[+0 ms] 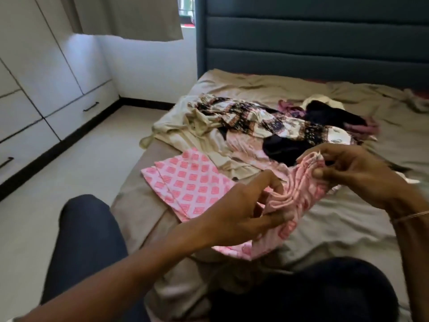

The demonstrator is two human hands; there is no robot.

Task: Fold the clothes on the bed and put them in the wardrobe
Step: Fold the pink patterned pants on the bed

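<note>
Pinching the pink garment (301, 194) at its edge, left hand (241, 211) and right hand (352, 173) hang over open bedsheet (336, 228).

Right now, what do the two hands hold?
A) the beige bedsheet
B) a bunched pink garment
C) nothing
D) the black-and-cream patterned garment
B: the left hand and the right hand both pinch the bunched pink garment stretched between them.

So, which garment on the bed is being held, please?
The pink square-print garment, pinched by the left hand and right hand; the other clothes lie untouched.
</note>
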